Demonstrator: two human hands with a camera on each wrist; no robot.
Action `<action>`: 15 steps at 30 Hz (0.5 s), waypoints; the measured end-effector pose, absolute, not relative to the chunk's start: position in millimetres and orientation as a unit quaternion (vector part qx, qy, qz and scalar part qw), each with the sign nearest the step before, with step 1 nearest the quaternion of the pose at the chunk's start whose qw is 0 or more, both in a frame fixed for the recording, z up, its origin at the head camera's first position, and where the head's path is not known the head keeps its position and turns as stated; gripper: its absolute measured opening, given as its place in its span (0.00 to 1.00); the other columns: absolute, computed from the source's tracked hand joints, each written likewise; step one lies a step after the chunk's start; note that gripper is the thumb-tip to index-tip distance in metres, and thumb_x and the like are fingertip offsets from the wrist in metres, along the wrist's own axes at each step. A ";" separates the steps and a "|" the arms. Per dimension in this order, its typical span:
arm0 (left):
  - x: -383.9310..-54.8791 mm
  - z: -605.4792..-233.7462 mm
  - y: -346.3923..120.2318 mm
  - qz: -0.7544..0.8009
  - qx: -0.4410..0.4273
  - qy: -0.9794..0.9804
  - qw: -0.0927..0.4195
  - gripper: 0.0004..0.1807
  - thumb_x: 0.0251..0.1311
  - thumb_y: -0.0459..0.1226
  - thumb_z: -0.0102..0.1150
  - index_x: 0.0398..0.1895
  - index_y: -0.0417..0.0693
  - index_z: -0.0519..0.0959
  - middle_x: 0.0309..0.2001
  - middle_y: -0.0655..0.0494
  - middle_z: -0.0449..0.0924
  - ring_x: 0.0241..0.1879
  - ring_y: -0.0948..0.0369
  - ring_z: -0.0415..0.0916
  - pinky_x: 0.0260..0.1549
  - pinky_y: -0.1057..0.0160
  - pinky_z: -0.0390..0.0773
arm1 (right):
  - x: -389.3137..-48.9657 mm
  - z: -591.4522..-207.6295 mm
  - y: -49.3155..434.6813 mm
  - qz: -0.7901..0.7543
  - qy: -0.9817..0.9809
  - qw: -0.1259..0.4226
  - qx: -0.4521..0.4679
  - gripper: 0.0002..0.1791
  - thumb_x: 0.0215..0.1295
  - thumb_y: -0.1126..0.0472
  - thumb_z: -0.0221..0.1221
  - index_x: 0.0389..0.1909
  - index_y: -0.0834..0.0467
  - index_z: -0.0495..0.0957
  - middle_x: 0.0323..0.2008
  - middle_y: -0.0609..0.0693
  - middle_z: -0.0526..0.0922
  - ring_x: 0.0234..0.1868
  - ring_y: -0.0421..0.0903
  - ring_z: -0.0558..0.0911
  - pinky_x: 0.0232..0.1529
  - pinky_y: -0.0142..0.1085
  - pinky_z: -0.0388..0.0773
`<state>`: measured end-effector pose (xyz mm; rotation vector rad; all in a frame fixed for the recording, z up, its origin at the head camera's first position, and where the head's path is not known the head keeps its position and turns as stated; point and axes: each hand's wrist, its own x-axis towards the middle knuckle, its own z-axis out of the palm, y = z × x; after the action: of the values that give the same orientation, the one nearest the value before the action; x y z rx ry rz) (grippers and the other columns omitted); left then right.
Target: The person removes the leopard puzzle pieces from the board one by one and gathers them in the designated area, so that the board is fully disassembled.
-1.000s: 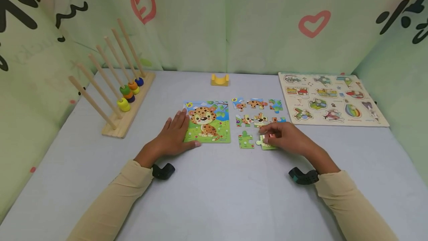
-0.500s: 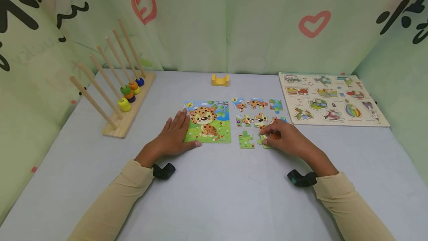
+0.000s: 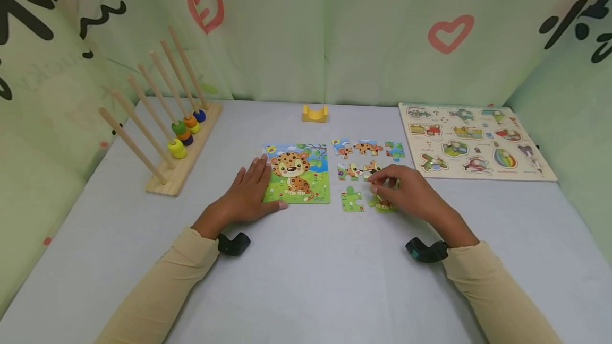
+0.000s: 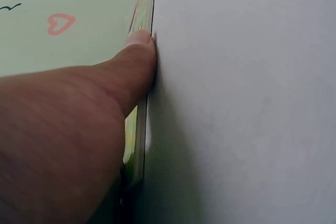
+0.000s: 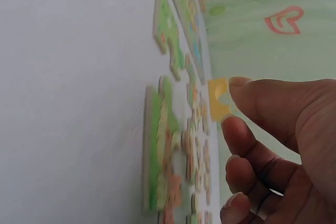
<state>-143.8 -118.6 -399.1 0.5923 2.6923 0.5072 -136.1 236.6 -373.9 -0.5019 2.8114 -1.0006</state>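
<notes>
My left hand [image 3: 245,192] lies with straight fingers over the left edge of a leopard puzzle board [image 3: 306,166]; the thumb reaches along its near edge, also visible in the left wrist view. To the right of the board, my right hand [image 3: 408,190] hovers over loose jigsaw pieces. Its thumb and index finger are apart and hold nothing in the right wrist view. Beneath it, a green piece with leopard spots [image 5: 160,156] lies flat, partly hidden in the head view. A plain green piece [image 3: 352,200] sits just left of it. Further pieces [image 3: 367,147] lie in rows behind.
A wooden peg rack [image 3: 164,185] with coloured beads stands at the left. At the back middle is a small yellow block [image 3: 314,115]. A picture puzzle board [image 3: 478,145] lies at the back right. Curtains [image 3: 373,41] with printed hearts hang behind the table.
My right hand has let go of the spotted green piece, which was tilted and now lies flat, and has lifted slightly up and away from the table's near side. The left hand has stayed still.
</notes>
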 end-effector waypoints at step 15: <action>-144.7 -400.7 -118.7 0.174 0.213 0.947 0.166 0.56 0.64 0.61 0.53 0.75 0.32 0.38 0.76 0.40 0.27 0.75 0.46 0.25 0.68 0.43 0.33 | -154.8 -372.0 183.3 -0.370 0.902 0.100 -0.201 0.09 0.66 0.61 0.63 0.44 0.58 0.84 0.35 0.46 0.82 0.36 0.45 0.77 0.37 0.41 0.74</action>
<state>-144.7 -118.7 -400.7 0.6057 2.6973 0.4966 -154.8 183.3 -372.0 -0.5951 2.6649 -1.0922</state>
